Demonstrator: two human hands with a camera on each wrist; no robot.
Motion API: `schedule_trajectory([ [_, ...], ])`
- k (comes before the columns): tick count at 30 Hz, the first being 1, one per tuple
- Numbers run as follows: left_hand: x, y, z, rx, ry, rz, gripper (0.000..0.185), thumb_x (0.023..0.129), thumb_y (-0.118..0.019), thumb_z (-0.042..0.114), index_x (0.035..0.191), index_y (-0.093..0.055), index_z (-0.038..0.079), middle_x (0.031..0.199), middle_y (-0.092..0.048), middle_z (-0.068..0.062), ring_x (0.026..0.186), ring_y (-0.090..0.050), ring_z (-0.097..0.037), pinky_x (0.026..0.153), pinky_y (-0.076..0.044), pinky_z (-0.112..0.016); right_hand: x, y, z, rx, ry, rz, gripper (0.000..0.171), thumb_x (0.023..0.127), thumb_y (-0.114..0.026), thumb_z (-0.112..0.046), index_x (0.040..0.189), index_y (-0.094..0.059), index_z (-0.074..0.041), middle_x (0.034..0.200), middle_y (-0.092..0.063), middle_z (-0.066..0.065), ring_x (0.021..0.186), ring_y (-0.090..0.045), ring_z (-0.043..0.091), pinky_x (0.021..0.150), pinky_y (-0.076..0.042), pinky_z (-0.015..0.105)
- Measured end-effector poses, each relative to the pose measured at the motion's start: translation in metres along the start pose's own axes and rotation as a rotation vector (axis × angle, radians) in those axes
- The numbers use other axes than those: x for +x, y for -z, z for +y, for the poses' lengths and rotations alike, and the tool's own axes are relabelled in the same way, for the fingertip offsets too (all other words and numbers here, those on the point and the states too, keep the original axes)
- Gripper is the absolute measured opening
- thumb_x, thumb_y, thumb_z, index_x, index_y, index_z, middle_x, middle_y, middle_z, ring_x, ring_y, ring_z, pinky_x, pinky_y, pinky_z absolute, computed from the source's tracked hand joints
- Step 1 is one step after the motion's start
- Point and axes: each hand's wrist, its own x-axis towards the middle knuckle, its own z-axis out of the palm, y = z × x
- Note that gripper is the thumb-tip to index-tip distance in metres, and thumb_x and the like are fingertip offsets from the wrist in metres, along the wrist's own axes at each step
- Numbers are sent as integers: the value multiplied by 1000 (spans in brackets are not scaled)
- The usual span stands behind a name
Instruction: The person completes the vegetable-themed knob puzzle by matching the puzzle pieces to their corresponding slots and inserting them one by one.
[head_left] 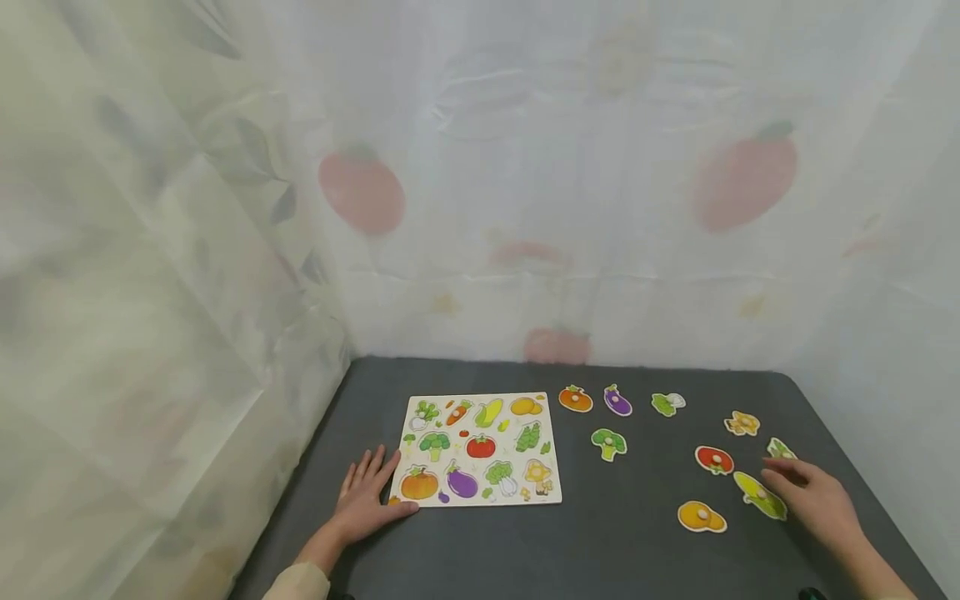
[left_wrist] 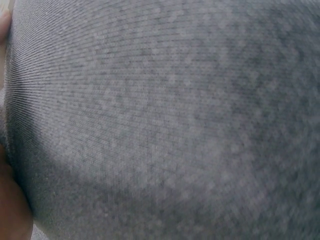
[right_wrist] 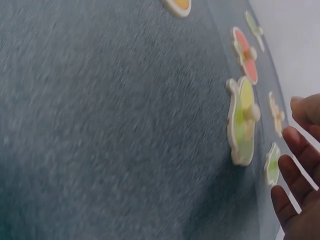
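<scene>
Item 1, left hand (head_left: 365, 498): I log it lying flat on the grey worktop (head_left: 615, 550), fingers straight and spread, the grip holding nothing. It sits at 9 o'clock of the vegetable puzzle board (head_left: 480, 448), fingertips touching the board's lower left corner. My left wrist view gives only blurred grey cloth.

Item 2, right hand (head_left: 813, 497): I find it low over the worktop at the far right, fingers relaxed and slightly parted, the grip closed on nothing. Its fingertips (right_wrist: 295, 137) reach just beside the yellow-green corn piece (head_left: 761, 496), at that piece's 3 o'clock; I cannot tell whether they touch it. In the right wrist view the corn piece (right_wrist: 241, 120) lies flat with its white knob up.

Item 3, loose pieces, all flat on the worktop, right of the board:
- red tomato piece (head_left: 714, 459), at 11 o'clock of the corn piece
- yellow-orange piece (head_left: 702, 517), at 8 o'clock of the corn piece
- small green piece (head_left: 780, 450), just beyond the right hand's fingers
- pale yellow piece (head_left: 742, 423), at 12 o'clock of the tomato piece
- broccoli piece (head_left: 608, 442), mid-worktop
- orange pumpkin piece (head_left: 575, 399), purple eggplant piece (head_left: 617, 401) and green-and-white piece (head_left: 667, 403), in a row along the far edge.

Item 4, surround: a pale printed curtain (head_left: 525, 183) hangs behind and on both sides.
</scene>
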Motion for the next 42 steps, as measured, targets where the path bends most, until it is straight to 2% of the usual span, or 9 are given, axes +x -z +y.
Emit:
schedule_trajectory([
  [3,-2,4,5,6,8,-15,112,78,-72,74,164,-29,16,169,-14,-21,154,-4,-45,119,3,-64,-1,0,5,-19,8,-18,55,103,-62,-41,125,-66,9,111,-69,25,99,-64,43,71,-50,43],
  [9,-6,7,10,-32,-25,20,109,79,-75,69,162,-34,13,166,-18,-27,152,-6,-50,118,3,-67,-5,1,10,-35,30,-98,58,99,-67,-46,122,-69,7,115,-66,27,107,-59,47,81,-49,59],
  [12,-6,5,9,-31,-32,26,110,79,-72,73,163,-32,14,167,-17,-24,153,-5,-48,119,4,-66,-7,-1,13,-37,44,-118,58,97,-68,-49,121,-71,5,114,-66,23,108,-57,46,82,-48,61],
  [15,-6,4,8,-43,-43,32,109,79,-73,72,162,-33,15,166,-18,-26,152,-5,-49,118,4,-66,-10,-3,16,-41,71,-108,53,97,-70,-47,118,-73,2,113,-67,22,107,-57,45,82,-48,61],
  [23,-6,4,7,-25,-51,32,109,80,-71,73,163,-30,15,167,-15,-24,153,-3,-48,118,5,-66,-12,-7,24,-39,98,-79,47,96,-73,-42,116,-75,0,120,-62,32,113,-53,52,84,-44,66],
  [27,-6,6,9,-15,-44,36,110,79,-74,70,162,-32,13,166,-18,-26,152,-6,-50,118,3,-67,-12,-7,25,-44,103,-82,47,96,-72,-42,116,-75,0,123,-60,34,115,-50,54,85,-43,68],
  [36,-7,3,8,-40,-70,53,108,79,-75,69,162,-33,13,165,-19,-27,152,-6,-49,118,3,-68,-16,-8,24,-30,126,-66,44,98,-71,-39,116,-75,1,123,-59,35,117,-48,54,86,-41,67],
  [42,-6,3,7,-24,-53,39,109,79,-73,71,163,-32,14,166,-18,-26,152,-5,-49,118,3,-67,-16,-10,24,-44,159,-39,40,99,-71,-35,116,-75,1,120,-60,33,115,-49,53,85,-42,66],
])
